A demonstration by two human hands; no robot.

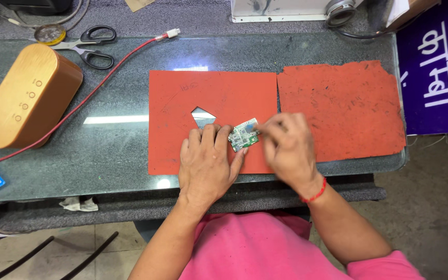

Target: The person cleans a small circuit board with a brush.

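Circuit board (243, 135), small, green and roughly square, sits between both hands on the orange mat (219, 103), near the mat's 4 o'clock corner. Left hand (206, 162) lies palm down with fingers curled; its fingertips (224, 132) press against the board's 9 o'clock edge, grasping it there. Right hand (288, 148) meets the board from 3 o'clock, thumb and forefinger pinched closed at the board's edge; whether a tool sits inside that pinch cannot be determined, since the fingers cover the contact point. Components on the board are too small to identify. A triangular cut-out (202, 115) in the mat lies at 11 o'clock from the board. A second, ragged-edged orange mat (348, 103) adjoins at 3 o'clock. Both mats rest on a dark glass-topped bench (115, 155). At 9 to 10 o'clock lie a rounded tan wooden case (29, 96), a red cable (94, 91) and black-handled scissors (92, 45). A blue sign (436, 72) is cut off at the 2 o'clock frame edge.
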